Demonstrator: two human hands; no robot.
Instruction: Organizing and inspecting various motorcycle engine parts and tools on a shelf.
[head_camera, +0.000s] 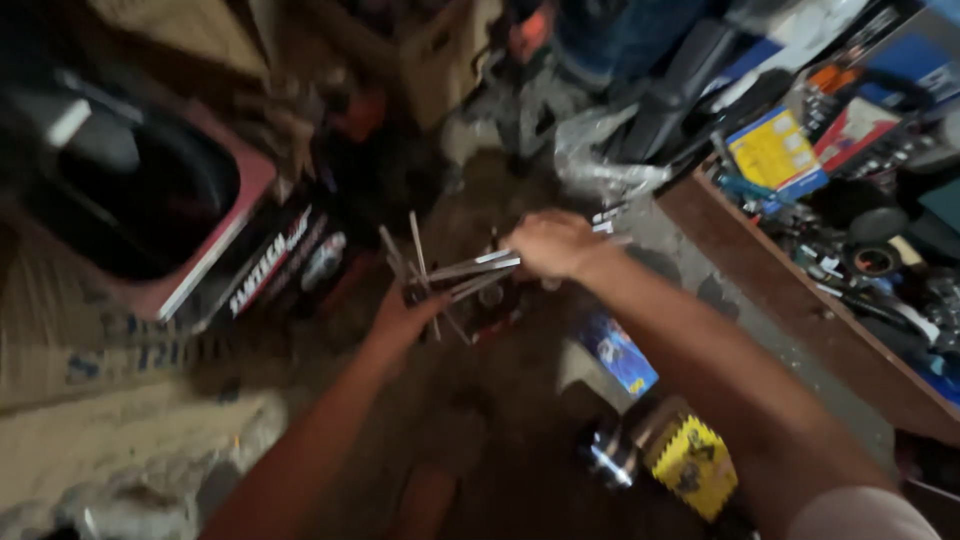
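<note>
My left hand (405, 318) grips a bunch of thin metal rods (425, 270) low over a dark, dirty floor; the rods fan out upward and to the right. My right hand (555, 243) is closed around the right-hand ends of several of the same rods, which look like long slim tools or keys. The view is blurred, so the exact kind of rod is unclear. Both forearms reach in from the bottom of the frame.
A dark box with a pink-edged picture (190, 215) lies at left. A wooden shelf edge (790, 300) runs along the right, crowded with tools and coloured packages (775, 150). A yellow-and-black package (690, 462) and a shiny metal part (608, 455) sit on the floor.
</note>
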